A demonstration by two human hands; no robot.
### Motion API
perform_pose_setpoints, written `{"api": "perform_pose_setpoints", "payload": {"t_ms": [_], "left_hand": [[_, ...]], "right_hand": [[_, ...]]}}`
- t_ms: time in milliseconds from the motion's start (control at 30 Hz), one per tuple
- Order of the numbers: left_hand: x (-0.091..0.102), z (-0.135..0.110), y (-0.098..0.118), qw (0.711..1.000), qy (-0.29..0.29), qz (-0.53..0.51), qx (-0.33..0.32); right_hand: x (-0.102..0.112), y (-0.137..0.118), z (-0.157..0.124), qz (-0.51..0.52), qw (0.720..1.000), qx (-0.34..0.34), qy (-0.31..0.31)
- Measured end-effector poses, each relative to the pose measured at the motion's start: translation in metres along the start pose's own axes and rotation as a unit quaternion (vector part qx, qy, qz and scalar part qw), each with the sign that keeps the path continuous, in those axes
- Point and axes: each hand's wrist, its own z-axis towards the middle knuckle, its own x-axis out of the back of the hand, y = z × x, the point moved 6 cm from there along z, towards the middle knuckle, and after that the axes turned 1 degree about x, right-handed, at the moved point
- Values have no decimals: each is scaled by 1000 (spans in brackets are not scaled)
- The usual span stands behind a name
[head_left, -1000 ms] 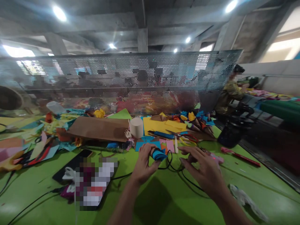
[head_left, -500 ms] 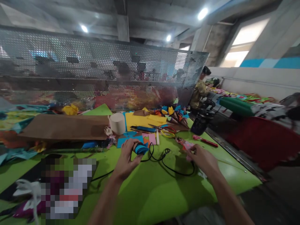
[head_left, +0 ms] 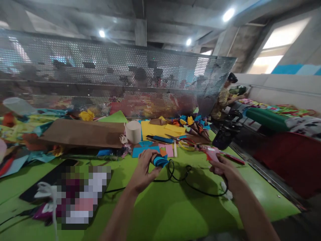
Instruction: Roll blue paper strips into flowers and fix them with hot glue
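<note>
My left hand [head_left: 144, 169] is closed around a rolled strip of blue paper [head_left: 159, 161], held just above the green table [head_left: 163, 214]. My right hand [head_left: 223, 169] is closed on a pink glue gun [head_left: 212, 153], lifted off the table at the right. A black cord [head_left: 185, 179] loops on the table between both hands and runs to the gun.
Beyond the hands lie a white tape roll [head_left: 133, 131], yellow sheets [head_left: 155, 129], scissors [head_left: 184, 142], paper cones [head_left: 198, 127] and a brown paper sheet [head_left: 82, 133]. A phone [head_left: 47, 180] lies at left. A perforated metal screen [head_left: 112, 80] backs the table. A person [head_left: 224, 97] sits at far right.
My right hand reached to the right, took hold of the pink glue gun and lifted it off the table. My left hand kept hold of the blue roll.
</note>
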Motion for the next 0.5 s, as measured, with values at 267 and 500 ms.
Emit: {"api": "perform_pose_setpoints", "payload": {"t_ms": [267,500], "left_hand": [[-1,-1,0,999,-10,-29,20],[-5,-2,1,999,-31,-23,30]], "right_hand": [[-26,-42,-31,310,943,-30,-116],[-38,-56,-43,154,968,64,-187]]}}
